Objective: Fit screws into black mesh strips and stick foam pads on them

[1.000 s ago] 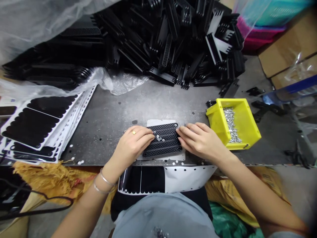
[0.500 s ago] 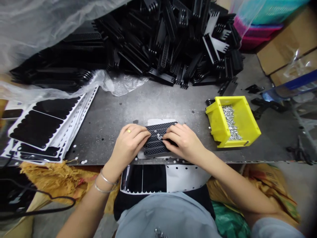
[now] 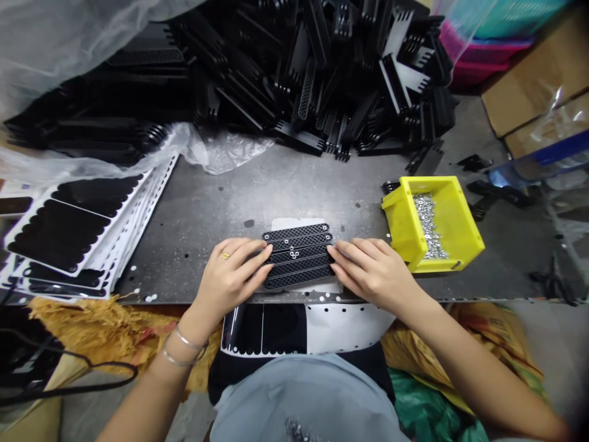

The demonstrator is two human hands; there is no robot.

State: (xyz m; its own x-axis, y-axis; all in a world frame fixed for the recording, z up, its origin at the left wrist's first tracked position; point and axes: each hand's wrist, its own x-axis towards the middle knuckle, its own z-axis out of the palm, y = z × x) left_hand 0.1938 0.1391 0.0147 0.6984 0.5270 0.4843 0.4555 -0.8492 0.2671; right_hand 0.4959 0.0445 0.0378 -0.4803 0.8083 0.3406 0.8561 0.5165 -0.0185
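Several black plastic strips with a mesh pattern (image 3: pixel 299 280) lie side by side on a white pad (image 3: pixel 297 221) at the table's front edge. A few small metal nuts (image 3: pixel 293 253) sit loose on the middle strips. My left hand (image 3: pixel 234 270) is at the strips' left ends, thumb and fingers closed together at the tips. At the right ends, my right hand (image 3: pixel 373 270) has its fingertips pinched in the same way. Whatever is between the fingertips of either hand is too small to make out. The top strips show a ring at their ends.
A yellow bin (image 3: pixel 460 230) holding many small metal nuts (image 3: pixel 430 227) stands to the right. Black plastic parts (image 3: pixel 299 80) are heaped along the back. Black-and-white sheets (image 3: pixel 69 227) are stacked at left, under clear plastic film (image 3: pixel 221 153). Pliers-like tools (image 3: pixel 554 282) lie far right.
My right hand has moved right, from the middle of the strips to their right ends. My left hand has shifted slightly left and down, uncovering the strips' left ends.
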